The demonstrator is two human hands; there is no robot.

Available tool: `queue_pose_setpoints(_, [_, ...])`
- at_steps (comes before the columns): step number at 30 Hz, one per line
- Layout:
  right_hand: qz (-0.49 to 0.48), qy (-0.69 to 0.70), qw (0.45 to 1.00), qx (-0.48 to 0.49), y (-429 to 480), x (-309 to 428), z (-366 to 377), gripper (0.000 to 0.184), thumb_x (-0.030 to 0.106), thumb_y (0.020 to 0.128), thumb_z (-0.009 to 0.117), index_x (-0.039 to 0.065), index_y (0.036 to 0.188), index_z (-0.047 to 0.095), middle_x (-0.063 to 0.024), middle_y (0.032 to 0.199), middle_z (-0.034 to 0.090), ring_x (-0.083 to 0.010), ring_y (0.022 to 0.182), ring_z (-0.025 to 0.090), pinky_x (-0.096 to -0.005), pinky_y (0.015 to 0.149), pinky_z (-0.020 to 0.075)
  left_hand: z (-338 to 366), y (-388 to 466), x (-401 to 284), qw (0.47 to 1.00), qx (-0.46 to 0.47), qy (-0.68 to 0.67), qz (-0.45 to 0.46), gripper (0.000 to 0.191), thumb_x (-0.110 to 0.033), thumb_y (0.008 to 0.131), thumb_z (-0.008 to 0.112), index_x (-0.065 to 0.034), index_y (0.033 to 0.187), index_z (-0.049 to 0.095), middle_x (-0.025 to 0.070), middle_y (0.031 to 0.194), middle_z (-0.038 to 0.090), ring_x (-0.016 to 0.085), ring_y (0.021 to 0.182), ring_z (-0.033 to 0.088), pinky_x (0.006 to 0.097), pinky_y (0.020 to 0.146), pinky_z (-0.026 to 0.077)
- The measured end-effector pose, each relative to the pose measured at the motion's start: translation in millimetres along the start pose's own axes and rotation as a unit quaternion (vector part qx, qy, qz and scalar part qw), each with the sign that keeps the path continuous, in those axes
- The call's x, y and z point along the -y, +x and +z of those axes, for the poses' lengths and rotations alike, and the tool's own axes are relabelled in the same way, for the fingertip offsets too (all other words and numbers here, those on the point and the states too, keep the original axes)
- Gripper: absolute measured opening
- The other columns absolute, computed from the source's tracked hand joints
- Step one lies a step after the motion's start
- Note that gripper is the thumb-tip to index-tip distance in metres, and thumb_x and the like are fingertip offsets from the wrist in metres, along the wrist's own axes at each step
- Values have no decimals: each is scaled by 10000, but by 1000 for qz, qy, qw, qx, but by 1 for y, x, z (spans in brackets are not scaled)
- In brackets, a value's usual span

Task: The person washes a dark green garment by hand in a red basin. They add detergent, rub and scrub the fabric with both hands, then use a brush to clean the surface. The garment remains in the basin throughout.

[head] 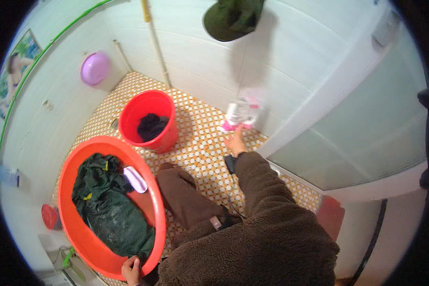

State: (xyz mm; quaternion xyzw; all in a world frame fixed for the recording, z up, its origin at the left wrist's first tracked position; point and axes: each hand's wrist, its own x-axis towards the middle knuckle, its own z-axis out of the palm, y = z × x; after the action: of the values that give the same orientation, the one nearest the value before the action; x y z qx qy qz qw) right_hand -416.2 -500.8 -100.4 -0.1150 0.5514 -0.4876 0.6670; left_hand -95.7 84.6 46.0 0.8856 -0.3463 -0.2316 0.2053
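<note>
A large orange-red plastic basin (159, 211) stands to the left of my knees. In it lies a wet dark green garment (118, 218) with yellow details and whitish patches. My left hand (131, 270) is at the basin's near rim, its curled fingers on the garment's lower end. A lilac oblong object (135, 179), perhaps a scrubbing brush, rests against the basin's inner right side. My right hand (236, 141) reaches forward, fingers extended, to the bottom of a white and pink plastic packet (243, 111) leaning on the wall. The fingertips seem to touch it.
A red bucket (168, 133) holding dark cloth (152, 127) stands beyond the basin on the tiled floor (203, 137). A lilac washbasin (95, 68) is at the left wall. Dark green cloth (232, 18) hangs ahead. A frosted glass panel (357, 139) is to the right.
</note>
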Motion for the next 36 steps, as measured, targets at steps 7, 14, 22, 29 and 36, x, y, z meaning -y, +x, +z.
queue_pose_setpoints(7, [33, -212, 937, 277, -54, -26, 58, 222, 281, 932, 523, 75, 864, 572, -38, 750, 613, -118, 651, 589, -263, 566, 509, 2, -9, -11, 998, -47, 25, 45, 241, -300, 801, 641, -76, 873, 696, 101, 902, 683, 287, 852, 639, 373, 739, 492])
queue_pose_setpoints(14, [-116, -504, 578, 631, -235, -35, 223, 295, 247, 887, 597, -9, 1033, 592, -71, 874, 644, -124, 774, 612, -255, 671, 492, -11, 7, -12, 997, 46, -16, 62, 379, -375, 811, 645, -45, 996, 666, 138, 1013, 656, 310, 948, 613, 374, 812, 481])
queue_pose_setpoints(22, [-324, -818, -23, 476, -219, -225, 276, 599, 587, 767, 588, 21, 939, 679, -176, 890, 676, -258, 837, 670, -369, 725, 524, -18, 12, 6, 991, 95, -18, 92, 517, -425, 825, 616, -22, 1149, 594, 184, 1125, 607, 336, 1062, 565, 389, 913, 444])
queue_pose_setpoints(29, [-175, -873, 196, 411, -187, -252, 261, 500, 465, 690, 697, 33, 940, 672, -116, 846, 685, -250, 750, 671, -336, 652, 532, -41, 9, 28, 978, 137, -12, 157, 685, -530, 758, 638, 0, 1184, 561, 187, 1152, 588, 340, 1079, 553, 401, 922, 438])
queue_pose_setpoints(36, [-183, -832, 29, 523, -287, -210, 270, 533, 342, 676, 685, -22, 1040, 549, -215, 912, 649, -353, 827, 640, -406, 756, 521, -27, 41, -2, 959, 239, 80, 127, 737, -649, 753, 559, -83, 1224, 566, 148, 1168, 590, 354, 1074, 558, 441, 898, 449])
